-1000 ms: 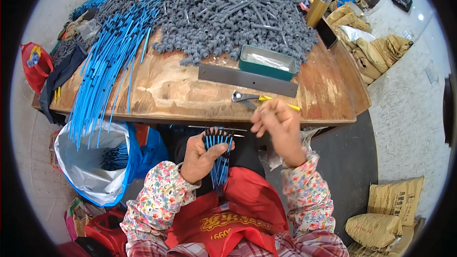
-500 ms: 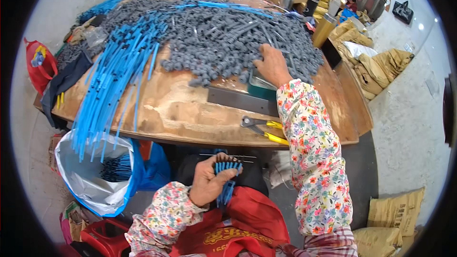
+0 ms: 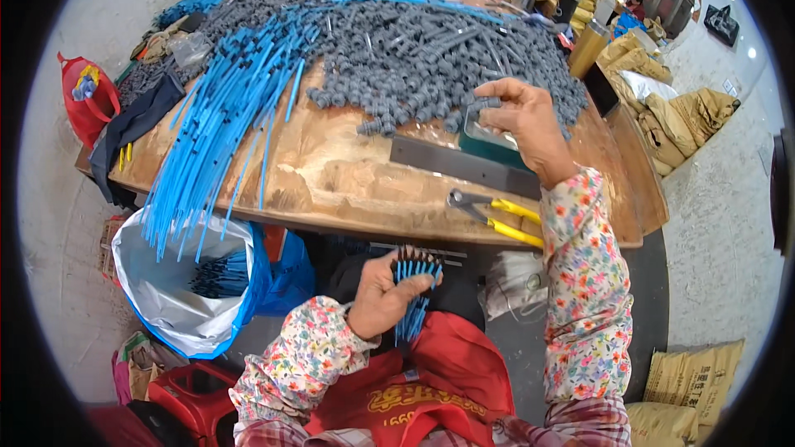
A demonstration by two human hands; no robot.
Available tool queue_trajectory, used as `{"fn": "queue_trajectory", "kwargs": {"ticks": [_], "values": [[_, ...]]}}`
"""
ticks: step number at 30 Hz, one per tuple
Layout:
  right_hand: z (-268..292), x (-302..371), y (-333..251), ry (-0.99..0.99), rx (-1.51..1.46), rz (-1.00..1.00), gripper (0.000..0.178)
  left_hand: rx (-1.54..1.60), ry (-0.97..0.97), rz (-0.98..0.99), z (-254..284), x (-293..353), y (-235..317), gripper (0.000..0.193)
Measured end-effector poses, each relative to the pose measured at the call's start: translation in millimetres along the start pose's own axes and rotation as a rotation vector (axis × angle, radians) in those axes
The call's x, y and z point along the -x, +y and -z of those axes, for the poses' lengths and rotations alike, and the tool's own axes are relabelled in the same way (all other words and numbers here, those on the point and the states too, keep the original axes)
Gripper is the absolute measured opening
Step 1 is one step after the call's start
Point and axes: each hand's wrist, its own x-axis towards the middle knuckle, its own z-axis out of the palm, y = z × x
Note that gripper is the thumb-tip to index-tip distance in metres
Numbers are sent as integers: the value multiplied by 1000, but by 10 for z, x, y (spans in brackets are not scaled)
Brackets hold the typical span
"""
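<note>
1. Head camera: we see a bundle of blue strips (image 3: 407, 270) in the left hand (image 3: 381, 298), fanned side by side, dark at the upper ends, with bright blue lengths hanging below the thumb.
2. We find the left hand closed around that bundle, thumb pressed across the front; its other fingers are mostly hidden from us.
3. Ahead and to the right of it, we see the right hand (image 3: 534, 124) over the wooden table (image 3: 331, 182), thumb and forefinger nearly together on a small grey piece (image 3: 487, 103), short and apparently ribbed.
4. Just under the right hand we make out a green tin (image 3: 484, 146), partly covered by it, and nearer the person a long dark metal bar (image 3: 447, 165).
5. Between the two hands we note pliers (image 3: 513, 222), yellow handles spread, their ends by the floral right sleeve (image 3: 588, 306).
6. Beyond both hands we see a heap of grey fittings (image 3: 414, 58); forward and left of the left hand, long loose blue strips (image 3: 228, 116) spill over the table's edge.
7. Left of the left hand we see a white-lined blue bag (image 3: 157, 281) holding dark-ended strips (image 3: 222, 273); below that hand lies a red apron (image 3: 439, 364).
</note>
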Motion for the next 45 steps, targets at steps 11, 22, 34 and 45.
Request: {"fn": "queue_trajectory", "kwargs": {"ticks": [11,22,34,45], "values": [[-127,1181,16,-133,-382,-259,15,-170,-64,-73,4,-127,29,12],[-294,1338,172,-118,-406,-314,15,-154,-84,-59,-10,-69,3,13],[-354,1256,59,-237,-321,-253,16,-152,-80,-53,-27,-77,25,15],[-352,1227,10,-273,-280,-202,12,-151,-85,-42,-40,-69,1,15]]}}
